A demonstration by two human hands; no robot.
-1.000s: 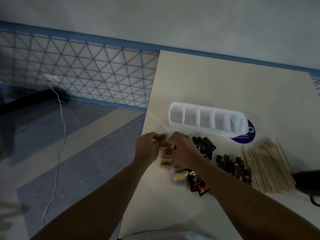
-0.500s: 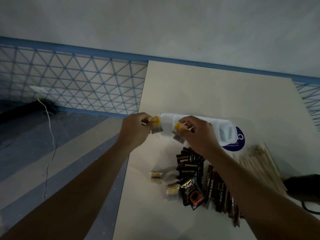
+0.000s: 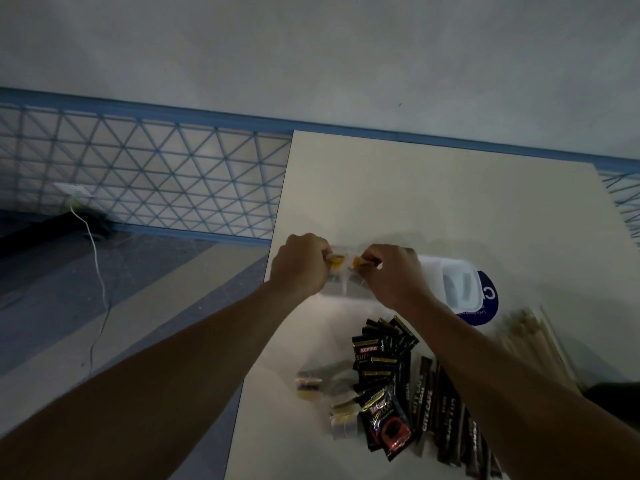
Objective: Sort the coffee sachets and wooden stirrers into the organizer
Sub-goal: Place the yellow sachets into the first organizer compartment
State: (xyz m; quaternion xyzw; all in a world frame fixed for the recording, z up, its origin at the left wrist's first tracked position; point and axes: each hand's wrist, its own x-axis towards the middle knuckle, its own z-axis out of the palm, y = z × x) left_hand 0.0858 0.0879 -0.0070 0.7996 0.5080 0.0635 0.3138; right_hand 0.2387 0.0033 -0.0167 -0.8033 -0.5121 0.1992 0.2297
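Note:
My left hand (image 3: 299,265) and my right hand (image 3: 391,275) each pinch a small clear sachet with a yellow top (image 3: 337,265) over the left end of the white organizer (image 3: 460,285), which my hands largely hide. Its right-end compartment shows. On the table (image 3: 433,202) below lie black coffee sachets (image 3: 381,348), dark brown stick sachets (image 3: 426,403) and more clear yellow-topped sachets (image 3: 308,386). Wooden stirrers (image 3: 533,341) lie in a pile at the right.
A round purple sticker (image 3: 488,303) lies under the organizer's right end. A dark object (image 3: 613,396) sits at the right edge beside the stirrers. The table's left edge drops to a tiled floor with a white cable (image 3: 98,282). A wall stands behind.
Both hands lifted yellow-topped sachets from the pile and carried them up to the organizer's left end. They now sit lower and closer together over it than half a second ago.

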